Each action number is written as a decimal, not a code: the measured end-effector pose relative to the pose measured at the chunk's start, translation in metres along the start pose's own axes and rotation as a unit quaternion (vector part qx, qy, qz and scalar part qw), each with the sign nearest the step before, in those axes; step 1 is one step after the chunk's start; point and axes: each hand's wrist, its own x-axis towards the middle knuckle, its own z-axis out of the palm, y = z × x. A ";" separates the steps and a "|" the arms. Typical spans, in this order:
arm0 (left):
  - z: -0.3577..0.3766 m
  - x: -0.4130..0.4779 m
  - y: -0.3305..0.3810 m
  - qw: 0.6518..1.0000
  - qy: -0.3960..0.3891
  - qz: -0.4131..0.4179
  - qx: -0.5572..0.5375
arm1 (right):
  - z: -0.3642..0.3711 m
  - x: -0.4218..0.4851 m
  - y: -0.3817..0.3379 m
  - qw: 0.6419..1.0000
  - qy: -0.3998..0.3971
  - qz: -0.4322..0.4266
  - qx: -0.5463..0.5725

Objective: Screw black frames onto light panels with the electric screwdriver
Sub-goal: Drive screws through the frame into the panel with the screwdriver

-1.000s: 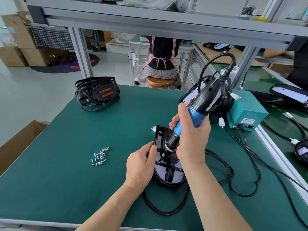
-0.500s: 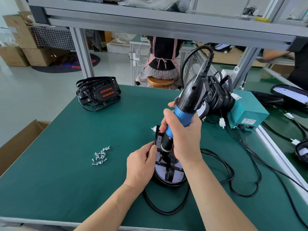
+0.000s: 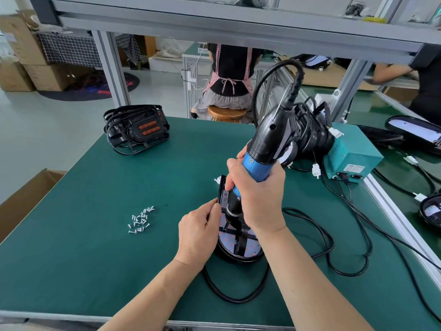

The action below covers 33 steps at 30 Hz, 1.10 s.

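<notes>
Tilting upright vs 1s ago: screwdriver [image 3: 262, 149] in R hand [image 3: 260, 199] grip | L hand [image 3: 198, 232] pinching frame [image 3: 222, 187] edge

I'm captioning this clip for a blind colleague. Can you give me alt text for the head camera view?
A right hand grips a blue and black electric screwdriver, tip down on a black frame over a light panel, while the left hand holds the panel's edge. Loose screws lie to the left on the green table.

This is an assembly workshop: a green-matted bench [image 3: 95, 259] under an aluminium frame [image 3: 214, 27], cardboard boxes [image 3: 16, 56] at ten o'clock, another seated worker [image 3: 230, 68] at twelve o'clock.
</notes>
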 end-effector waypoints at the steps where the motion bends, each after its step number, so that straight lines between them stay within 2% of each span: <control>1: 0.000 0.000 0.000 1.000 0.002 -0.001 -0.002 | 0.000 0.000 0.000 1.000 -0.001 0.000 -0.002; 8: -0.001 -0.001 -0.001 0.999 -0.039 0.022 -0.008 | -0.007 -0.004 0.001 0.998 -0.066 0.021 0.006; 14: -0.001 -0.002 0.004 1.000 -0.024 -0.011 -0.012 | -0.015 0.002 -0.006 0.996 -0.063 0.036 0.053; 18: -0.004 -0.008 0.003 1.000 -0.004 -0.002 0.006 | -0.020 0.007 -0.015 0.996 -0.023 0.034 0.074; 21: -0.006 -0.017 0.002 0.999 0.024 -0.015 0.030 | -0.024 0.016 -0.029 0.999 0.015 -0.011 0.050; 24: -0.009 -0.028 0.002 0.997 0.053 -0.025 0.041 | -0.027 0.020 -0.040 0.993 0.107 -0.048 0.028; 27: -0.018 -0.030 0.005 0.998 0.056 -0.003 0.037 | -0.035 0.019 -0.041 0.978 0.193 -0.030 0.069; 30: -0.040 -0.006 -0.006 0.983 0.136 0.035 0.118 | -0.041 0.017 -0.037 0.966 0.240 0.006 0.101; 31: -0.050 0.005 -0.013 0.975 0.153 0.023 0.160 | -0.042 0.016 -0.035 0.962 0.250 0.014 0.109; 33: -0.070 0.025 -0.027 0.960 0.140 -0.056 0.235 | -0.045 0.013 -0.031 0.955 0.267 0.026 0.124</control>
